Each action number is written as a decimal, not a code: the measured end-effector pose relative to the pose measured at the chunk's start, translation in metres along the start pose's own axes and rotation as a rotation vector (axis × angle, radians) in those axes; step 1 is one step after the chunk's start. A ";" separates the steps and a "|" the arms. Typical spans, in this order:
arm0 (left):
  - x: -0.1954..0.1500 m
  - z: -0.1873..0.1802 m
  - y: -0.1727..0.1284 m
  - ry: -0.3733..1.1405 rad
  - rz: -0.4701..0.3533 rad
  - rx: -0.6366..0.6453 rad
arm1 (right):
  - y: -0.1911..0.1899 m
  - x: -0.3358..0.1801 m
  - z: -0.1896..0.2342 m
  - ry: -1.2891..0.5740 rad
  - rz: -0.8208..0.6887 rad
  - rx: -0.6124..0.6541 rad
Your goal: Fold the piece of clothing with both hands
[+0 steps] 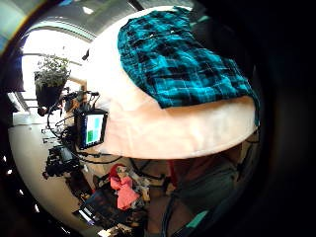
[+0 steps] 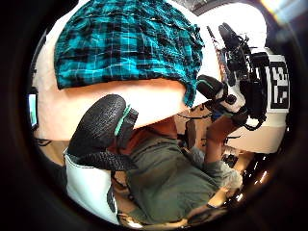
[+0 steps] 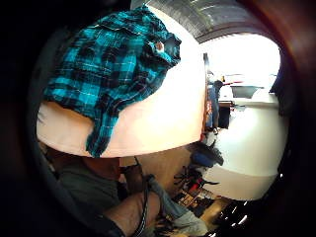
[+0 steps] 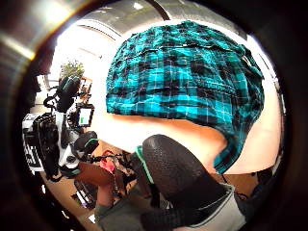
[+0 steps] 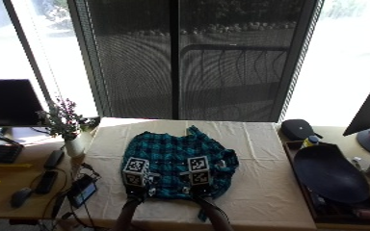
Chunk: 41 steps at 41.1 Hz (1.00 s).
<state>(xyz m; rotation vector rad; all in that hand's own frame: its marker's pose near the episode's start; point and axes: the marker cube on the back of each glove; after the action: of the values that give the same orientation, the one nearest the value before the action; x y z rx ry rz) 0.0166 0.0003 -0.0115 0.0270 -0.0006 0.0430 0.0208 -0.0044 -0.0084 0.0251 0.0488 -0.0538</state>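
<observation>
A teal and black plaid shirt (image 5: 178,166) lies bunched in the middle of the cream-covered table (image 5: 268,192). One bit of it hangs over the near edge (image 3: 101,133). My left hand (image 5: 136,190) and right hand (image 5: 194,190) hover side by side at the shirt's near hem, close to the table's front edge. Both palms face the shirt (image 1: 177,59) (image 4: 187,72). A gloved left thumb (image 2: 101,125) and a gloved right thumb (image 4: 173,168) stand free, with no cloth between the fingers.
A potted plant (image 5: 70,130) and a small screen (image 5: 82,192) stand at the table's left edge. A black case (image 5: 298,129) and a tray with a dark bowl (image 5: 329,173) sit at the right. Bare tablecloth lies on both sides of the shirt.
</observation>
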 end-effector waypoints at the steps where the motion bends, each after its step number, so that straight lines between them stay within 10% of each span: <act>1: 0.001 0.002 -0.002 -0.003 -0.004 0.005 | 0.000 0.003 0.001 0.003 0.005 -0.004; 18: 0.001 0.084 -0.042 -0.056 -0.030 -0.161 | -0.016 0.038 0.093 0.069 0.063 -0.326; 27: -0.012 0.088 -0.018 -0.056 -0.093 -0.313 | -0.004 0.037 0.082 -0.014 0.058 -0.223; 41: -0.023 0.108 -0.064 -0.014 -0.065 0.184 | -0.047 0.043 0.091 -0.033 0.064 0.124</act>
<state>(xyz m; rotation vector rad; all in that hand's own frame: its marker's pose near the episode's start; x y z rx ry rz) -0.0036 -0.0679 0.0951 0.2113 -0.0095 -0.0222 0.0651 -0.0560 0.0795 0.1502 0.0112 0.0073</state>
